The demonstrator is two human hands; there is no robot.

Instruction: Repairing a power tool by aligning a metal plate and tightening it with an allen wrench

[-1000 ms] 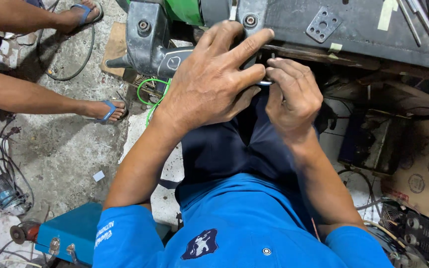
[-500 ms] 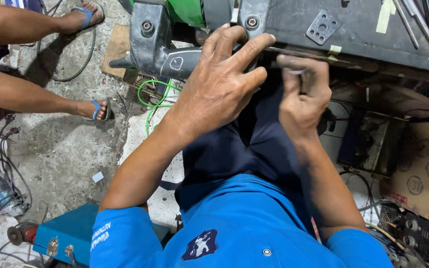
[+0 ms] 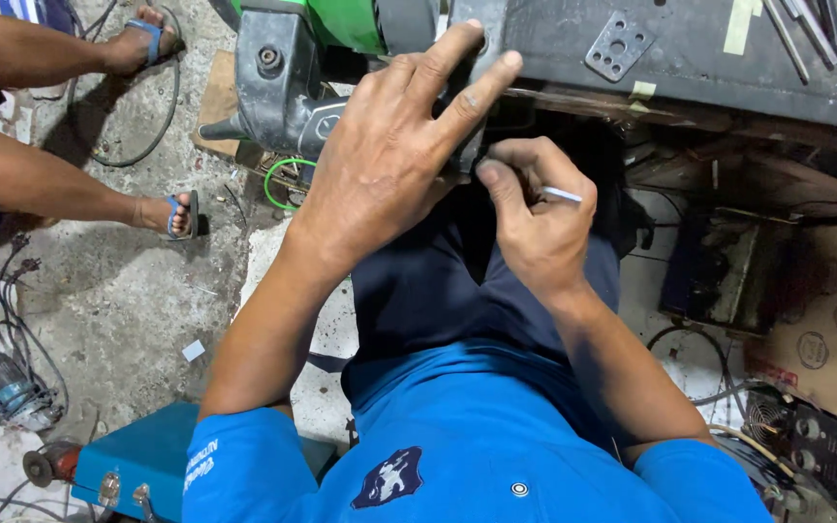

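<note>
Left hand [image 3: 389, 165] pressed flat on grey machine housing [image 3: 278, 87] at desk [image 3: 690, 68] edge, fingers extended, grasping nothing. Right hand [image 3: 535, 218] lowered from earlier height, grip clenched on thin white rod [image 3: 562, 195], tip hidden below edge.

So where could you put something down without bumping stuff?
The bare concrete floor between the sandalled foot and the blue box is free. The dark bench holds a metal plate and rods. Cables crowd the left edge.
</note>
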